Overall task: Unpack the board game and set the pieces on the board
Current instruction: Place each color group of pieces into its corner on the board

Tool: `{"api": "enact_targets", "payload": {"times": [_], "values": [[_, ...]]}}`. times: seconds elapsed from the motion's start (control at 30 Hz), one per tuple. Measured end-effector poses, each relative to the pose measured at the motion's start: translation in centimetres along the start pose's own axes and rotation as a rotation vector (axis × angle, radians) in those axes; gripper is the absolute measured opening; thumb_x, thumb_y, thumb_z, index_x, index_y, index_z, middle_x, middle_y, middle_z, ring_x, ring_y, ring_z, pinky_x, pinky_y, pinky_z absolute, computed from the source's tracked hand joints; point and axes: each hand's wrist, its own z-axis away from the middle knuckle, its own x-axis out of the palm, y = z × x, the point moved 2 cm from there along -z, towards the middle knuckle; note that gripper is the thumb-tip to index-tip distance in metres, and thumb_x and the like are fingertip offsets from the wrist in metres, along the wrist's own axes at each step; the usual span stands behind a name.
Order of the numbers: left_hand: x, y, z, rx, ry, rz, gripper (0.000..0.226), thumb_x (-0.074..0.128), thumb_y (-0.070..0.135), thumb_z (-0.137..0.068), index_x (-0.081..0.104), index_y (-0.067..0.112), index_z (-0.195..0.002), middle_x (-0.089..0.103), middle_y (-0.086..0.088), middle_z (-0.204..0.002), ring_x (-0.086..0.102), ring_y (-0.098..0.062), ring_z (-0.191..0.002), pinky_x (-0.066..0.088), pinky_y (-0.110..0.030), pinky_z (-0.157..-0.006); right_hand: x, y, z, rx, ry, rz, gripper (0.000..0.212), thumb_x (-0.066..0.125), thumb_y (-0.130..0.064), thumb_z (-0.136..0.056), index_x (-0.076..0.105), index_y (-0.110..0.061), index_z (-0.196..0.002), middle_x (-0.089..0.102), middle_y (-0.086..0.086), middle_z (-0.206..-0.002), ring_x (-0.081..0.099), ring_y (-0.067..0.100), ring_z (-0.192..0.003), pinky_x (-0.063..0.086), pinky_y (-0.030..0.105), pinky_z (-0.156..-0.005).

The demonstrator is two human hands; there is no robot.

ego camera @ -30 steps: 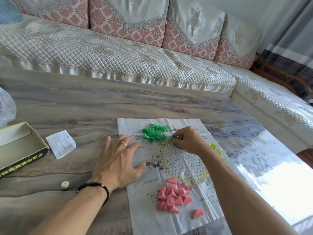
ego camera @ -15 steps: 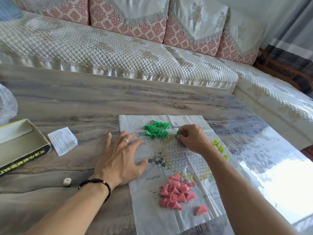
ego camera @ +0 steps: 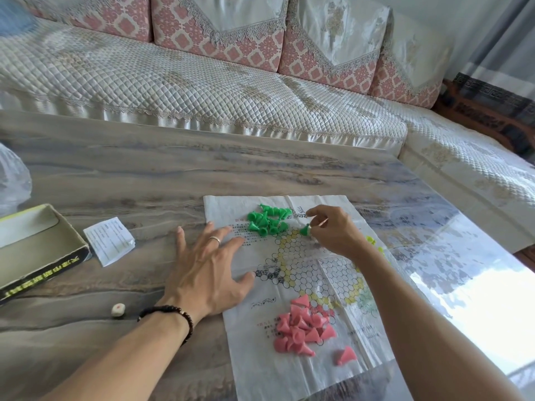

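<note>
Pinching 1 green plastic cone (ego camera: 304, 229), right grip (ego camera: 333, 231); left grip (ego camera: 207, 267) flattens creased paper board (ego camera: 292, 371).

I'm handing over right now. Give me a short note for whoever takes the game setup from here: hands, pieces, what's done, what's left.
Left hand: flat, fingers spread, pressing the board's left edge onto the table.
Right hand: pinching one green piece at the top of the hex grid.
Green pile lies loose at the board's far end, pink pile at the near end, a few yellow pieces behind the right wrist.
Done: box unpacked, board spread.
Left: placing nearly all pieces.
</note>
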Motion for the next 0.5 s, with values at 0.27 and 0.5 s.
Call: {"api": "enact_targets", "payload": {"times": [0.27, 0.5], "values": [[-0.2, 0.0, 0.1, 0.008, -0.018, 0.014, 0.079, 0.037, 0.072, -0.076, 0.03, 0.036, -0.146, 0.018, 0.006, -0.16, -0.001, -0.017, -0.149, -0.007, -0.062, -0.114, -0.7, -3.8, -2.8, -0.173, 0.045, 0.201, 0.028, 0.053, -0.002, -0.09, 0.067, -0.009, -0.113, 0.066, -0.002, -0.103, 0.057, 0.004, -0.08, 0.04, -0.002, -0.057], [-0.2, -0.1, 0.0, -0.011, -0.056, 0.047, 0.094, 0.032, 0.086, -0.069, 0.03, 0.033, -0.147, 0.015, 0.006, -0.16, -0.006, -0.015, -0.148, -0.011, -0.06, -0.114, 1.3, -3.7, -5.1, -0.181, -0.111, 0.36, 0.018, 0.065, -0.005, -0.084, 0.073, -0.011, -0.099, 0.072, 0.004, -0.098, 0.067, 0.014, -0.078, 0.055, 0.02, -0.065]]}}
